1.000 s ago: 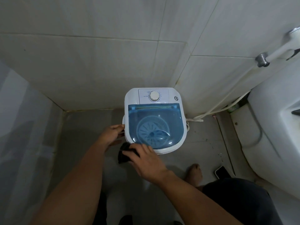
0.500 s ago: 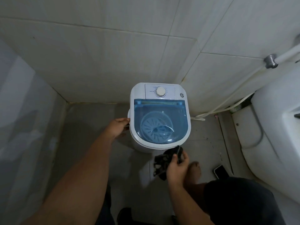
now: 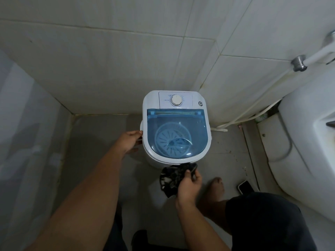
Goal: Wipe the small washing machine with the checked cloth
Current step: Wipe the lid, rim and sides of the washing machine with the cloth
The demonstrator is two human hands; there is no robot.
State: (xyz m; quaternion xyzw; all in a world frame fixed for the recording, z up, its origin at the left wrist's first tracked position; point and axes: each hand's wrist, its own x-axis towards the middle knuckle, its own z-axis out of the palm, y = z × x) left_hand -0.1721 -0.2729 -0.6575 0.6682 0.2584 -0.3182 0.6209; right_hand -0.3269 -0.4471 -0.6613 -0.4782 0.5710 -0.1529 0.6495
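Observation:
The small white washing machine (image 3: 151, 105) stands on the floor in the tiled corner, with a see-through blue lid (image 3: 176, 134) and a round dial (image 3: 176, 100) at the back. My left hand (image 3: 129, 142) grips the handle on the machine's left side. My right hand (image 3: 190, 183) holds the dark checked cloth (image 3: 170, 178) bunched up just below the machine's front edge, the cloth's top touching the front right rim.
A white toilet (image 3: 304, 142) fills the right side, with a hose (image 3: 253, 113) running along the wall behind it. A phone (image 3: 245, 186) lies on the floor beside my bare foot (image 3: 216, 187). A pale curtain or panel (image 3: 21, 142) borders the left.
My right hand carried the cloth from the machine's front left edge across to below its front right. The left hand stayed on the side handle. The view shifted slightly.

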